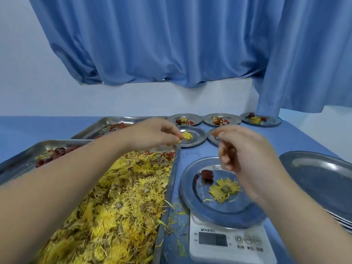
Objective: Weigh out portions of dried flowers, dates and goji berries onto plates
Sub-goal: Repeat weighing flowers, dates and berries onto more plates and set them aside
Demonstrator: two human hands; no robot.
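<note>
A white digital scale [224, 239] carries a steel plate [187, 189] holding a red date [207, 174] and two yellow dried flowers [224, 189]. My right hand [240, 149] hovers above that plate with its fingers curled; whether anything is inside them is hidden. My left hand [154, 132] reaches over the big tray [169, 187] of dried flowers [114, 206]. Its fingertips pinch the edge of a yellow flower [187, 135] lying on a small plate [200, 139]. Dates [55, 155] and goji berries [168, 155] lie at the tray's far end.
A second tray [106, 123] with goji berries stands behind the first. Three filled small plates [185, 120] [222, 119] [261, 120] line the back, and another plate [211, 138] is half hidden by my right hand. Stacked empty plates [320, 180] sit at right. Loose petals litter the table by the scale.
</note>
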